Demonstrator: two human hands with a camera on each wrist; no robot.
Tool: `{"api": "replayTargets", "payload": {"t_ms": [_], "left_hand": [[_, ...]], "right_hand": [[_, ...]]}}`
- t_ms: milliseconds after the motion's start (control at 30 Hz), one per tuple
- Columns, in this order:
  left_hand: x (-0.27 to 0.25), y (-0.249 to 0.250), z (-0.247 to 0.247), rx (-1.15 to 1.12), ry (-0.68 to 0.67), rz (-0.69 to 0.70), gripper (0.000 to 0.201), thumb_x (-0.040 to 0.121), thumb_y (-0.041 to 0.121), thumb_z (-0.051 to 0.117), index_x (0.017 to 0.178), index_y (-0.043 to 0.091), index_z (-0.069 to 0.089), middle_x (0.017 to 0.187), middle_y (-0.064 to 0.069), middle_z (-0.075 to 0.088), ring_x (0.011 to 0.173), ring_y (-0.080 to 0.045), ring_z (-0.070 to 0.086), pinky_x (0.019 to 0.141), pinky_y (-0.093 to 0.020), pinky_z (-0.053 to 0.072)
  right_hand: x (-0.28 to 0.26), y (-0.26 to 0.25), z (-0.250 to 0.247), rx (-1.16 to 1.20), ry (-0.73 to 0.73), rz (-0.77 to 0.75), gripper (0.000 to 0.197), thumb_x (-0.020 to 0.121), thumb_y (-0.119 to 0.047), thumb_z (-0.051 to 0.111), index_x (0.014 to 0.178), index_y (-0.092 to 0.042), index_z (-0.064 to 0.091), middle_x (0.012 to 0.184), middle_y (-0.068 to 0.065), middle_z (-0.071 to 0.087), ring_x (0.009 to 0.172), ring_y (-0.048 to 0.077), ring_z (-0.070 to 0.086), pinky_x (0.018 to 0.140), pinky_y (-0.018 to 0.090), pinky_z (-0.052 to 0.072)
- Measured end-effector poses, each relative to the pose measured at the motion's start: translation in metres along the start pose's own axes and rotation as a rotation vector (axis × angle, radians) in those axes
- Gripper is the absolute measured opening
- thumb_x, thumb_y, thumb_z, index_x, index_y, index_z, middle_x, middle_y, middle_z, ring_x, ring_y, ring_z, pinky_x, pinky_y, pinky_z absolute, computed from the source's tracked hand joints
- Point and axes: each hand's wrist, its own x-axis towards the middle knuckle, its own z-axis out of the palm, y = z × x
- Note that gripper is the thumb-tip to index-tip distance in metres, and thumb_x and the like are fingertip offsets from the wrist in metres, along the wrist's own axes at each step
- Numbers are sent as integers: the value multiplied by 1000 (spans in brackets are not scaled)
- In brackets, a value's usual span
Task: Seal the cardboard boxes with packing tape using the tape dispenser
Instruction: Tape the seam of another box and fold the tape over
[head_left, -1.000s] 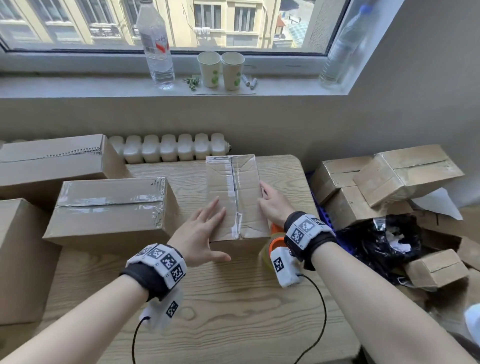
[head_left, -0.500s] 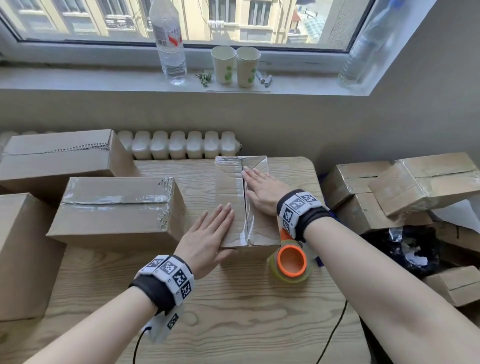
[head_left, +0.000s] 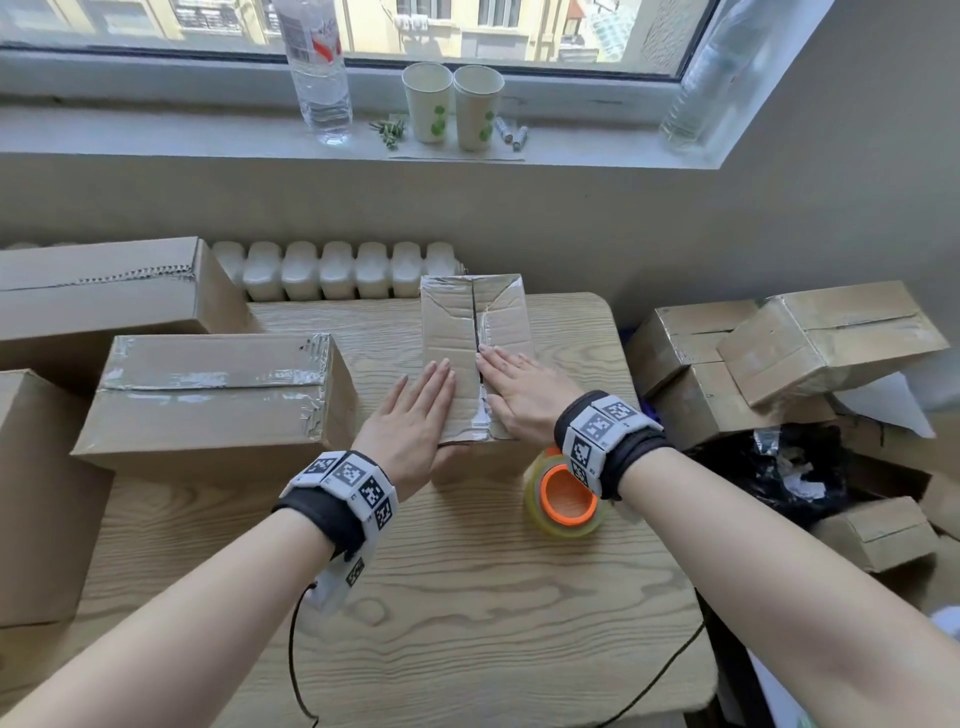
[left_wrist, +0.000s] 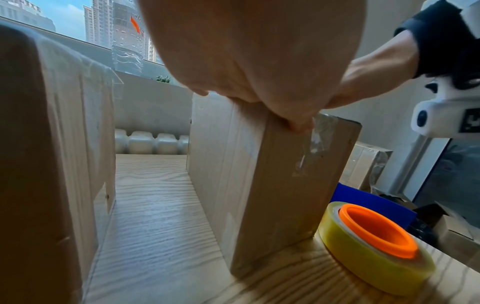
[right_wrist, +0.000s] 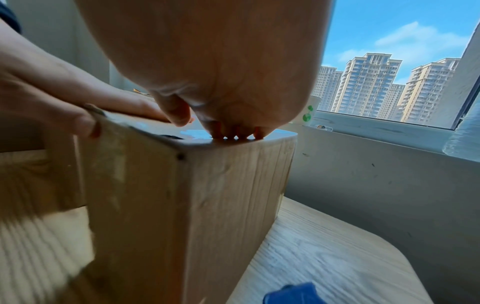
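Note:
A narrow cardboard box (head_left: 457, 322) stands upright in the middle of the wooden table (head_left: 467, 597), its two top flaps meeting at a dark centre seam with shiny tape along the near part. My left hand (head_left: 415, 410) lies flat on the left flap, thumb over the near edge. My right hand (head_left: 519, 384) lies flat on the right flap, fingertips at the seam. The tape dispenser (head_left: 569, 501), a yellowish clear roll on an orange core, lies flat on the table near the box's near right corner, under my right wrist. It also shows in the left wrist view as the tape dispenser (left_wrist: 374, 242) beside the box (left_wrist: 259, 185).
A larger taped box (head_left: 208, 395) sits left of the narrow one, with more boxes (head_left: 93, 291) behind and beside it. Several boxes (head_left: 779, 353) and a black bag (head_left: 789, 473) are piled off the table's right edge. Bottles and two paper cups (head_left: 452, 104) stand on the windowsill.
My right hand came from the box's right side onto the top flap, reached toward the far end, then slid back to the middle. My left hand moved further onto the left flap.

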Motion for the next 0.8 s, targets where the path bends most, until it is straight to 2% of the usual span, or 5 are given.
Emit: {"api": "replayTargets", "payload": {"t_ms": [100, 300, 467, 633, 800], "left_hand": [[3, 0, -2, 11, -48, -9, 97, 70, 68, -12, 146, 7, -15, 154, -6, -21, 135, -12, -26, 115, -30, -9], [0, 5, -11, -90, -105, -34, 87, 93, 55, 30, 145, 2, -15, 151, -9, -27, 143, -20, -19, 117, -31, -3], [-4, 8, -8, -456, -75, -110, 97, 92, 41, 49, 140, -5, -21, 150, -21, -27, 141, -26, -21, 116, -29, -7], [-2, 9, -2, -557, -73, -98, 100, 91, 30, 55, 138, -6, -26, 147, -21, -31, 139, -23, -26, 116, -31, -7], [4, 10, -4, -548, -90, -145, 97, 93, 31, 52, 139, -3, -27, 148, -17, -33, 143, -24, -17, 113, -26, 1]], "right_hand": [[-15, -4, 8, 13, 8, -18, 57, 102, -28, 24, 152, -11, 1, 160, 2, -5, 147, 11, -5, 117, 26, -5], [-38, -10, 23, 97, 32, -47, 58, 103, -34, 26, 153, -14, 5, 160, 0, -3, 146, 10, -6, 118, 27, -6], [-41, -3, 30, 407, 120, 111, 88, 93, -52, 46, 152, -18, -10, 156, -1, -24, 142, 12, -25, 118, 34, -7], [-34, -13, 39, 459, 106, 100, 89, 91, -52, 52, 152, -27, -8, 156, 0, -24, 138, 19, -35, 116, 42, -11], [-26, -15, 44, 318, 98, 81, 76, 95, -52, 44, 152, -31, -2, 159, -7, -15, 143, 13, -23, 118, 45, -5]]}}
